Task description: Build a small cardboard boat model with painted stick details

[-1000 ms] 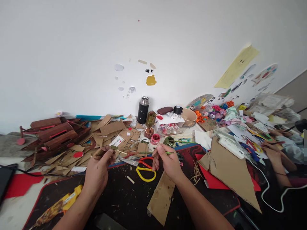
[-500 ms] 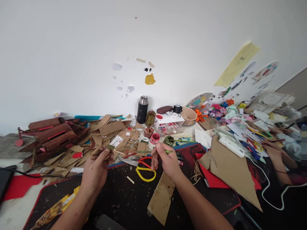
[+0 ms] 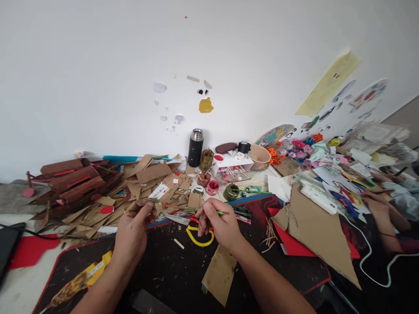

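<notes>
My left hand (image 3: 135, 226) is closed, pinching a small green-painted piece (image 3: 153, 200) at its fingertips. My right hand (image 3: 219, 220) holds a thin green brush (image 3: 186, 208) between thumb and fingers, its tip pointing left toward the small piece. Whether brush and piece touch is hard to tell. Beyond my right hand stand an open jar of green paint (image 3: 231, 192) and a jar of red paint (image 3: 212, 187). Scissors with yellow and red handles (image 3: 200, 242) lie partly hidden behind my right fingers.
Cardboard scraps (image 3: 153, 173) and brown cardboard models (image 3: 75, 179) fill the left. A black flask (image 3: 195, 148) stands by the wall. A yellow glue gun (image 3: 81, 281) lies front left, a white power strip (image 3: 318, 199) right. Another person's hand (image 3: 397, 178) is at far right.
My right hand has moved slightly left and down, bringing the brush closer to the piece in my left hand. The view has shifted slightly.
</notes>
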A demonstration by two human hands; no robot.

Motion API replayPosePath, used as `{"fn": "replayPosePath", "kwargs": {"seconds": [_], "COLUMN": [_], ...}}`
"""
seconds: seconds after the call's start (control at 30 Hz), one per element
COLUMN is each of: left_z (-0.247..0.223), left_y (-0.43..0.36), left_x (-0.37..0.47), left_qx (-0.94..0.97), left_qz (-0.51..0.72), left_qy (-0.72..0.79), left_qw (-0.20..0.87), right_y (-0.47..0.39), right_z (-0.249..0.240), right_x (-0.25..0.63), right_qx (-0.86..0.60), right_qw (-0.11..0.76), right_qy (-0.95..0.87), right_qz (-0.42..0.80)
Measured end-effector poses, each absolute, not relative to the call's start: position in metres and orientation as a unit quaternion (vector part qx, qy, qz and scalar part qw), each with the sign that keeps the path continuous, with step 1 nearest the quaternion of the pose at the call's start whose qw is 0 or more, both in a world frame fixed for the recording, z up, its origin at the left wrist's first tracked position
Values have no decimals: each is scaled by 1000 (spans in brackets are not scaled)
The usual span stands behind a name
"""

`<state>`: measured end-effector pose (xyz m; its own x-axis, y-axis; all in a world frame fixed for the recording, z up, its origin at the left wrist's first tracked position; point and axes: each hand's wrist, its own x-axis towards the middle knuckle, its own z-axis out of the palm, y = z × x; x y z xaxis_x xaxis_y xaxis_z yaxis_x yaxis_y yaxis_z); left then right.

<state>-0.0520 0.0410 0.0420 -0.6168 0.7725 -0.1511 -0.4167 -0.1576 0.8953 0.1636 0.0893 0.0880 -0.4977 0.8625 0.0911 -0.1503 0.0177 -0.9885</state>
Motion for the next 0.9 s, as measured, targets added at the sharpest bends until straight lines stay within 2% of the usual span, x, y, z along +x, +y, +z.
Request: {"fn": "replayPosePath", "kwargs": {"seconds": [0.9], "left_z": [42], "left_y": [41], "left_x": [-49], "left_qx": [131], "left_qz": [741], "left_qy": [501], "left_qw": [427], "right_y": [85], "right_z": [74], "right_x": [174], "right_qx": [-341], "right_qw": [407], "right_qy": [-590], "right_qz": [608]}}
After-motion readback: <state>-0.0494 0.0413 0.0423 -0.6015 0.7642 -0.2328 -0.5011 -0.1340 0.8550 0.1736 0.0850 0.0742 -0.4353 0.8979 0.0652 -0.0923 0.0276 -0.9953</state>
